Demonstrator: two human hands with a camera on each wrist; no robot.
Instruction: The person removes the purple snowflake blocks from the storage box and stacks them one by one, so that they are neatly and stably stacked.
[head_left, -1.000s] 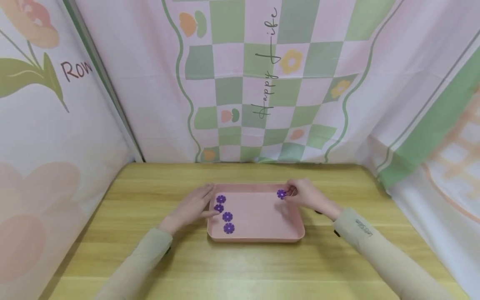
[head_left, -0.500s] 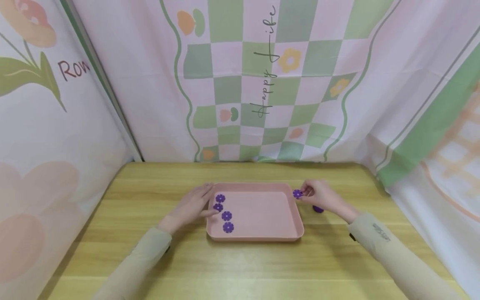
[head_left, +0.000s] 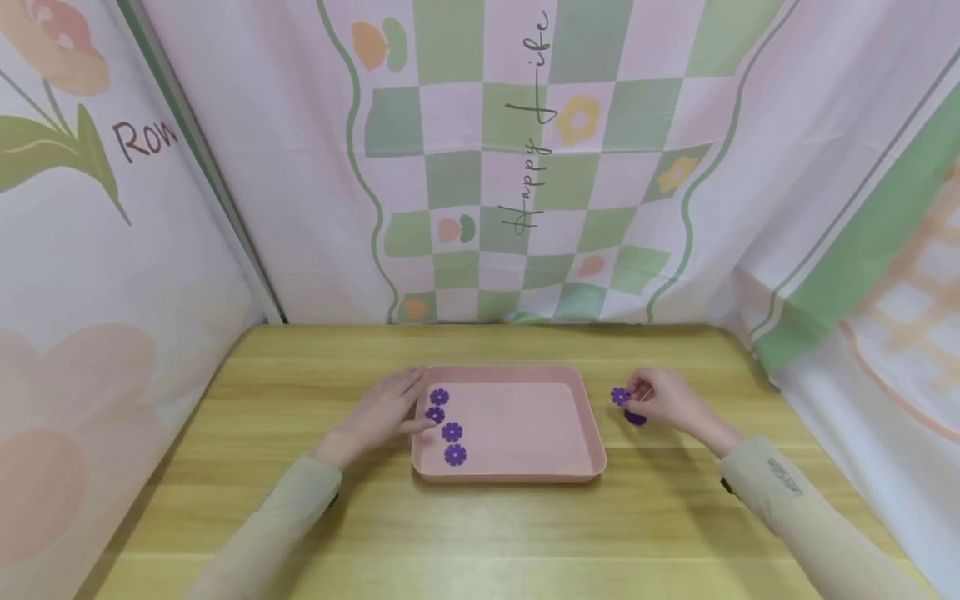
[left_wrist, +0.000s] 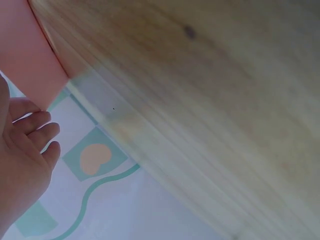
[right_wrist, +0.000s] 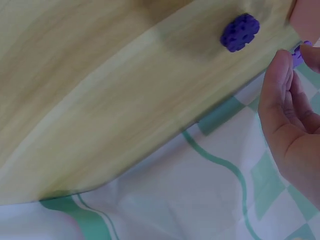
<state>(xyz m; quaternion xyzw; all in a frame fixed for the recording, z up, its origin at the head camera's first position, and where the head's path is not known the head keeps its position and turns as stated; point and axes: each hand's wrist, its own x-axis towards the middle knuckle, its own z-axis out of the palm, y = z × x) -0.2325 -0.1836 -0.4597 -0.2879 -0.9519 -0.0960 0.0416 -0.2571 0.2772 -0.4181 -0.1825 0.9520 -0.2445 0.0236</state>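
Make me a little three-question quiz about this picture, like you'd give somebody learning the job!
1. How many purple flowers lie in the tray?

2. True or false: the right hand is over the tray.

3. Pick one. The left hand rests at which part of the tray?
A) the right side
B) the left side
C) the middle

Key:
1. Four.
2. False. It is off to the right of the tray, and its fingers pinch one more flower.
3. B.
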